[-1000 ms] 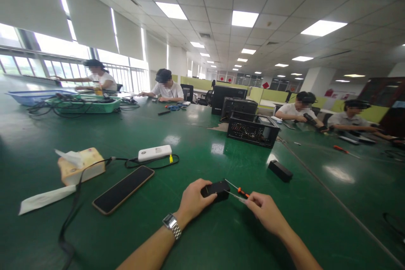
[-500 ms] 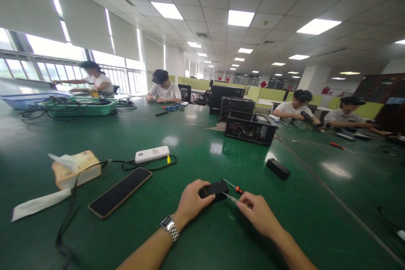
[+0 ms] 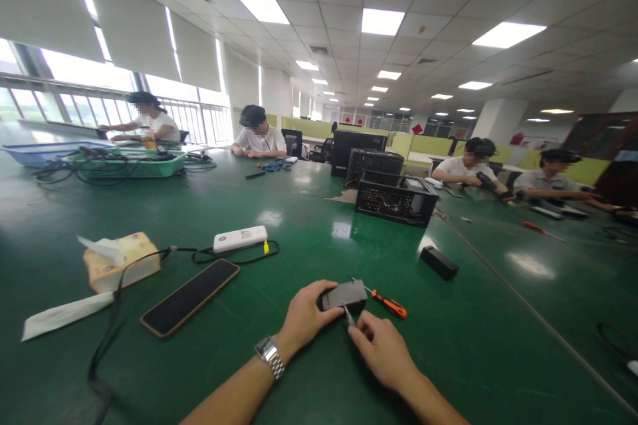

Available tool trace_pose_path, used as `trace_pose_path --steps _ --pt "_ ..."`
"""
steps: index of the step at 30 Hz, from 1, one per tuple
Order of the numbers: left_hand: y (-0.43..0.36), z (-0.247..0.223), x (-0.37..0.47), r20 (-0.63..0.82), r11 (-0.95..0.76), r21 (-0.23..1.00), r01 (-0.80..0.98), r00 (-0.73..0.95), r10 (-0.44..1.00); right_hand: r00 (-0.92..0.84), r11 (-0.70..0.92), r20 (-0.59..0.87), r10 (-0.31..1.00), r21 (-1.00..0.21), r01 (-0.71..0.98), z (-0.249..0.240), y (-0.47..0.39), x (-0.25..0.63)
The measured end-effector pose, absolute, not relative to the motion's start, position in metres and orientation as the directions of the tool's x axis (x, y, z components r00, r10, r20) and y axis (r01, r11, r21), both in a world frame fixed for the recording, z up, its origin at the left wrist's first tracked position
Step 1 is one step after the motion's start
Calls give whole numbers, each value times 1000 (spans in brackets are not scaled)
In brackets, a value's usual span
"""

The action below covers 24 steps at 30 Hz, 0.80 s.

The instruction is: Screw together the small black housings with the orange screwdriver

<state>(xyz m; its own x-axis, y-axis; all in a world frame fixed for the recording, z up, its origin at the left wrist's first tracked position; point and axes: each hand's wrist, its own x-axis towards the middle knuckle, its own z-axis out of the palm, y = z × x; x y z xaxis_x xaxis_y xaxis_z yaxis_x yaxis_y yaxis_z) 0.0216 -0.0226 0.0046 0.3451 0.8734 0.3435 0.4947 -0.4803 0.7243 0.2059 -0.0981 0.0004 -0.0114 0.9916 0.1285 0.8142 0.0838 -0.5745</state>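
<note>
My left hand (image 3: 305,312), with a metal-strapped watch on its wrist, grips one end of a small black rectangular box (image 3: 349,293) on the table. Closed around a thin silver pointed tool (image 3: 349,317) is my right hand (image 3: 381,348). The tool's tip meets the near long side of the box; whether it goes into a seam I cannot tell. Just beyond the box and right hand lies an orange-and-black screwdriver (image 3: 389,304), its shaft partly hidden by the box. Another black box (image 3: 438,262) rests farther to the right.
A phone (image 3: 190,297), tissue pack (image 3: 122,262), white power bank (image 3: 240,239) and black cable lie left on the green table (image 3: 289,232). An open computer case (image 3: 393,199) stands ahead. Baskets of cables (image 3: 127,166) are far left; several people sit around the table.
My right hand has moved left, bringing the tool from the box's right end to its near side. The box has tilted slightly, and the screwdriver's handle is now uncovered.
</note>
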Motion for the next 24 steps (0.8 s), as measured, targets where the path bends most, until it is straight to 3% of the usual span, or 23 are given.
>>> trace_pose_path --steps 3,6,11,13,15,19,24 --pt "-21 3 21 342 -480 726 492 348 873 -40 49 30 999 -694 718 2 -94 216" --pt "-21 3 20 333 -473 732 490 348 876 -106 30 -57 993 -741 671 8 -94 236" --pt "-20 5 19 324 -475 758 448 374 869 -297 83 -203 933 -682 727 13 -97 260" --pt "-20 5 18 323 -484 758 438 393 861 -261 144 -115 959 -595 791 15 -97 257" --pt "-21 4 18 333 -504 746 436 411 849 -190 200 71 979 -492 847 18 -96 250" --pt "-23 3 20 350 -554 707 440 462 815 -128 276 370 920 -383 881 21 -92 238" --pt "-23 4 20 339 -565 691 451 488 804 -270 388 376 887 -286 876 6 -78 233"
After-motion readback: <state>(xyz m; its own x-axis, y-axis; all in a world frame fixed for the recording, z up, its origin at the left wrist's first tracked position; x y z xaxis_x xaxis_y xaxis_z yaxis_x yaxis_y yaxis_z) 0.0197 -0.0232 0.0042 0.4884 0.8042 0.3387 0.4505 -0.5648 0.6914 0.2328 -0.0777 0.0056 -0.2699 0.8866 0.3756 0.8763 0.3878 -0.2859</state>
